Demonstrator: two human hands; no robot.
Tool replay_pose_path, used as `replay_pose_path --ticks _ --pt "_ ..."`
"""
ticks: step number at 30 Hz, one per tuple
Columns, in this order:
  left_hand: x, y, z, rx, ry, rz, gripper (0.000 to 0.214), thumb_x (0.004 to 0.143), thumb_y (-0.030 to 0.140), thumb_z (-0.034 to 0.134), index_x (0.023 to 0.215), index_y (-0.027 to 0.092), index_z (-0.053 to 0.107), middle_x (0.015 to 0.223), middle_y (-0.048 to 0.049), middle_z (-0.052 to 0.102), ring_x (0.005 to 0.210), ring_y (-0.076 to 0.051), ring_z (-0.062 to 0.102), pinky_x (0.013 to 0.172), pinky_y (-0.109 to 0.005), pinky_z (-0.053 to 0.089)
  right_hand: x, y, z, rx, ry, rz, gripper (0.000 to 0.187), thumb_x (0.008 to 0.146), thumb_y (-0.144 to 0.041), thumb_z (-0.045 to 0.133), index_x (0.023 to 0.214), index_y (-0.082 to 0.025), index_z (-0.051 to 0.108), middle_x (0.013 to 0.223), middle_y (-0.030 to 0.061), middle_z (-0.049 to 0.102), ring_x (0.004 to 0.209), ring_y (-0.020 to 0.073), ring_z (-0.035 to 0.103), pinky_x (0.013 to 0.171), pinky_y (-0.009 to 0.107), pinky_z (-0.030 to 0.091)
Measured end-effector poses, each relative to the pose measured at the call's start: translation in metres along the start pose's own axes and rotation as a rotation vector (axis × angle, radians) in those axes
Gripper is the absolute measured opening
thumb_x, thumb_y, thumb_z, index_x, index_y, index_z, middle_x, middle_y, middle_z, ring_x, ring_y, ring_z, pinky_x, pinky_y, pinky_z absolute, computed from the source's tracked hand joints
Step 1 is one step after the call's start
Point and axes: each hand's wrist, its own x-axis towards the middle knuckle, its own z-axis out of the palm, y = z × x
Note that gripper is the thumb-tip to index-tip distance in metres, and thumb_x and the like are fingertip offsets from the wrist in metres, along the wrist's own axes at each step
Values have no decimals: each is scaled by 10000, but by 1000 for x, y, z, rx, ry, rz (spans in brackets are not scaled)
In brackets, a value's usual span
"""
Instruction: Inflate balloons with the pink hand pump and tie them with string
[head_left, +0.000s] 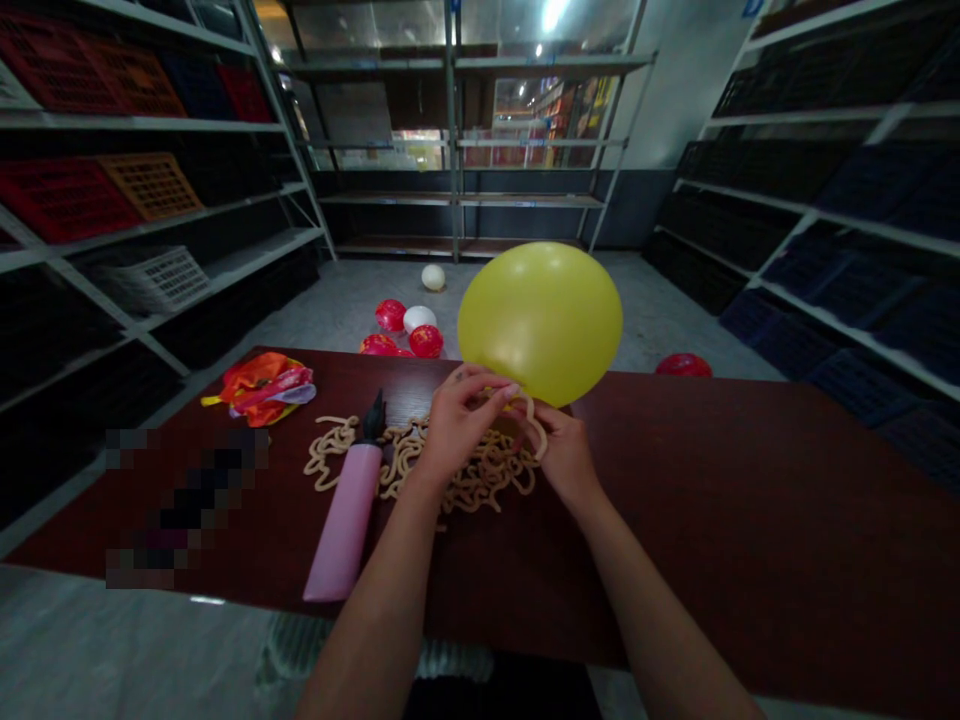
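Observation:
An inflated yellow balloon [540, 318] floats just above the dark red table [750, 520], held at its neck by both hands. My left hand [457, 425] pinches the neck from the left, fingers closed. My right hand [564, 450] grips below it with a beige cord looped over the fingers. Under both hands lies a tangle of beige cord [420, 462]. A pink hand pump [346, 520] with a black nozzle lies to the left of my left forearm.
A pile of flat orange and red balloons [261, 385] sits at the table's far left. Inflated red and white balloons [409, 325] lie on the floor beyond, another red one [682, 365] behind the right edge. Metal shelving with crates lines both sides and the back.

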Motion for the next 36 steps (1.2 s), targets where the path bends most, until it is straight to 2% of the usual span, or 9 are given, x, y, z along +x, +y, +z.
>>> replay_pose_path --ticks 5,8,12,16,18,22,26,31,36 --pt "-4 5 0 -97 19 -118 224 866 278 675 1080 213 679 783 2 659 669 -110 587 600 -223 442 0 -7 -1 32 38 29 186 798 -356 648 892 -268 782 801 -12 756 694 159 679 666 270 517" --pt "-5 5 2 -82 26 -116 180 851 279 691 1009 199 658 727 15 644 623 -104 574 576 -218 431 0 -11 0 121 49 60 167 763 -335 664 858 -262 780 768 -19 747 609 131 646 596 251 500" --pt "-4 5 3 -82 -19 -66 97 862 287 683 873 196 715 842 -33 714 760 -142 639 720 -273 497 1 -16 1 305 26 177 218 740 -393 703 870 -230 767 590 -28 678 426 100 551 421 214 380" --pt "-3 6 1 -102 -128 19 182 937 253 577 988 223 749 957 -56 715 916 -179 646 857 -348 499 1 -18 0 436 60 213 273 703 -420 745 889 -220 743 668 -8 715 414 109 571 390 215 357" --pt "-4 7 -1 -99 -136 37 223 946 229 550 1062 240 740 1001 -61 696 955 -192 633 882 -377 498 2 -17 -1 492 81 217 299 696 -432 754 907 -222 729 728 3 736 415 108 575 388 218 367" --pt "-6 6 -4 -99 -183 37 321 899 187 605 1191 281 698 1082 -68 656 1012 -215 605 883 -400 507 2 -12 -3 577 68 220 329 699 -447 759 946 -235 709 753 5 744 409 98 562 389 218 371" --pt "-8 3 -3 -112 -227 50 417 852 233 694 1259 316 660 1147 -78 629 1066 -223 592 914 -414 507 3 -9 -5 638 29 221 334 674 -457 779 914 -237 704 737 -5 734 413 94 555 389 217 365" --pt "-10 3 5 5 -146 180 449 792 273 765 1231 307 676 1082 -73 639 1006 -207 610 872 -387 534 3 -9 -6 582 24 229 344 658 -452 784 909 -226 718 725 -4 726 439 102 566 398 222 382" --pt "-16 8 10 137 -29 336 263 865 215 686 1126 231 721 968 -60 641 901 -160 619 783 -300 531 0 -11 -3 517 59 190 286 655 -397 776 868 -214 726 674 -16 708 429 104 564 396 227 414"
